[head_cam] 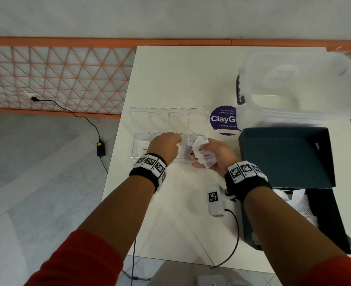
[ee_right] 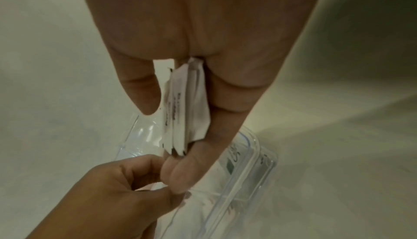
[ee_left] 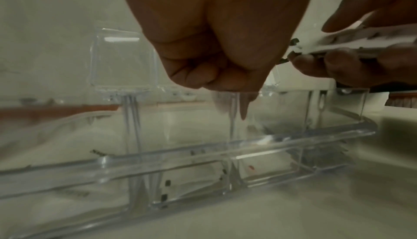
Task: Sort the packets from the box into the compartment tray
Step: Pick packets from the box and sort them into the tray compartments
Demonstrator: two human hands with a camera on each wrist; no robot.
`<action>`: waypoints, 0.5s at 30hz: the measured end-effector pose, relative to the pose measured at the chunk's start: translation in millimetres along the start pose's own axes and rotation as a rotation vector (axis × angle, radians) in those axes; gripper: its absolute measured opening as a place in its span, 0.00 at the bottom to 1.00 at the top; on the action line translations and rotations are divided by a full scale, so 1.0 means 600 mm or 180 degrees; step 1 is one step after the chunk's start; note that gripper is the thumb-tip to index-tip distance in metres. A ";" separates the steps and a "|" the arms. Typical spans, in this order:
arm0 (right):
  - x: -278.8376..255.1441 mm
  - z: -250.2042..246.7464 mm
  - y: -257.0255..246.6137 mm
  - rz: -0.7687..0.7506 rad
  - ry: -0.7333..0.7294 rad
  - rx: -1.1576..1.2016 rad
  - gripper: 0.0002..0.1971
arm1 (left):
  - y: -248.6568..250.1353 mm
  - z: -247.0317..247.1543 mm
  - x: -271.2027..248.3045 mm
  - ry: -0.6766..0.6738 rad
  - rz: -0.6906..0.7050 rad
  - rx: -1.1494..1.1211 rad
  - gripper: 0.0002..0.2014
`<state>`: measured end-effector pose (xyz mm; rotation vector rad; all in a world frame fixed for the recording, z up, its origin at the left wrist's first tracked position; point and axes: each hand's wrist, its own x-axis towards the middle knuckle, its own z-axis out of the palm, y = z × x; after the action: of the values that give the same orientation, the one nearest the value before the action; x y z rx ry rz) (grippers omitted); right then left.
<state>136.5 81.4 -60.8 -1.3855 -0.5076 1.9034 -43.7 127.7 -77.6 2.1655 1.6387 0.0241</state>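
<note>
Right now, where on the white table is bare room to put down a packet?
Bare: the far table beyond the compartment tray and left of the clear tub; also the near patch between the forearms. Crowded: around both hands over the tray, and the right side by the dark box.

Head view: even, soft light is falling across the white table [head_cam: 170,83]; shadows are staying faint. Straight edges are bowing toward 12 and 3 o'clock. The clear tub [head_cam: 300,85] at 2 o'clock is smearing with blur. Both wrist views are running dim and greenish. Highlights are glinting on the compartment tray [ee_left: 248,143]. Packet [ee_right: 180,110] print is blurring, possibly from motion.
</note>
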 end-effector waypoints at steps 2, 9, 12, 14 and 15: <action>0.000 0.004 -0.004 0.0178 -0.0208 0.0165 0.07 | 0.001 -0.009 -0.006 0.0240 0.0083 -0.0270 0.10; -0.002 0.016 0.002 -0.0170 -0.0061 0.0086 0.08 | 0.027 -0.052 -0.040 0.0416 0.0261 -0.1379 0.11; -0.005 0.026 0.004 -0.0155 -0.0081 0.0022 0.08 | 0.026 -0.056 -0.047 0.0149 0.0144 -0.1655 0.18; -0.007 0.029 0.007 -0.0164 -0.0116 -0.0032 0.09 | 0.021 -0.056 -0.052 0.0061 0.0013 -0.1832 0.19; -0.008 0.030 0.008 -0.0167 -0.0129 -0.0050 0.10 | 0.018 -0.056 -0.054 0.0059 -0.0050 -0.1913 0.19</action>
<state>118.9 76.0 -54.6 -1.3333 -0.5745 1.8923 -52.4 105.9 -35.9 1.6917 1.4207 0.4705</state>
